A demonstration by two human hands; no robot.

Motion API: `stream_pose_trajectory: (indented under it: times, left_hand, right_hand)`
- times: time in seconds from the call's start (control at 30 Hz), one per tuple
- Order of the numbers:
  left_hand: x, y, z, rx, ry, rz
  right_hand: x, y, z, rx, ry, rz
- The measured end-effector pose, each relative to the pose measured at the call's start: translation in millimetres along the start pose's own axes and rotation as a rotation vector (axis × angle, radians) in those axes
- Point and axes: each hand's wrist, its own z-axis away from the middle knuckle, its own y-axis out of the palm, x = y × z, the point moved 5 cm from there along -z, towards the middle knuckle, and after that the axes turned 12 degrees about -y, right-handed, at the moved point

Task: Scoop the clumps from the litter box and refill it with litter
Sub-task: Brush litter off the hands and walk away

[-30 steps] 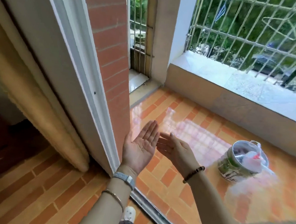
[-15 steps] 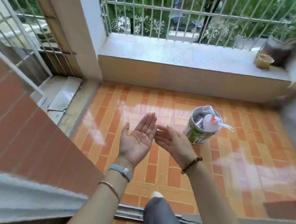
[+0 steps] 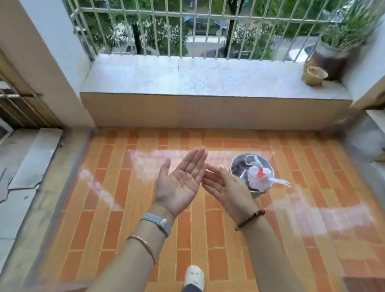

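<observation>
I stand on a balcony with an orange tiled floor (image 3: pixel 115 209). My left hand (image 3: pixel 181 180) is held out palm up, fingers straight and together, holding nothing. My right hand (image 3: pixel 224 186) is beside it, flat and on edge, fingertips touching the left palm's side, also holding nothing. Just beyond the right hand a round metal bucket (image 3: pixel 258 193) stands on the floor with a tied white plastic bag (image 3: pixel 260 176) with an orange patch inside it. No litter box or scoop shows in this view.
A low tiled ledge (image 3: pixel 204 81) with white railing bars (image 3: pixel 176 14) closes the far side. A small woven basket (image 3: pixel 314 75) and a potted plant (image 3: pixel 335 49) sit at its right end. Cracked slabs (image 3: pixel 19 176) lie left. My slippered foot (image 3: pixel 195 276) is below.
The view swung from the doorway and brick wall onto the balcony floor. My foot stepped forward over the door track. Both hands kept the same flat, touching pose in front of me.
</observation>
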Motion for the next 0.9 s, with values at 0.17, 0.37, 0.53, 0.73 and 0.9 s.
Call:
stream_pose_trajectory:
  times: [0.17, 0.37, 0.53, 0.73, 0.9]
  left_hand:
    - [-12.2, 25.1, -72.5, 0.006, -0.072, -0.009]
    - [-4.9, 47.2, -156.3, 0.019, -0.205, -0.062]
    - [6.6, 56.3, -233.2, 0.024, -0.352, -0.064]
    - [6.9, 60.6, -327.3, -0.008, -0.509, -0.107]
    - [7.0, 52.1, -392.5, -0.043, -0.62, -0.119]
  right_hand:
    - [29.3, -26.8, -57.6, -0.055, -0.018, 0.011]
    - [52.4, -73.8, -106.2, -0.177, -0.053, -0.014]
    - [68.7, -114.9, -146.5, -0.307, -0.065, 0.004]
    - [70.9, -158.7, -211.9, -0.466, -0.049, -0.094]
    - [64.5, -190.4, -261.1, -0.542, -0.022, -0.101]
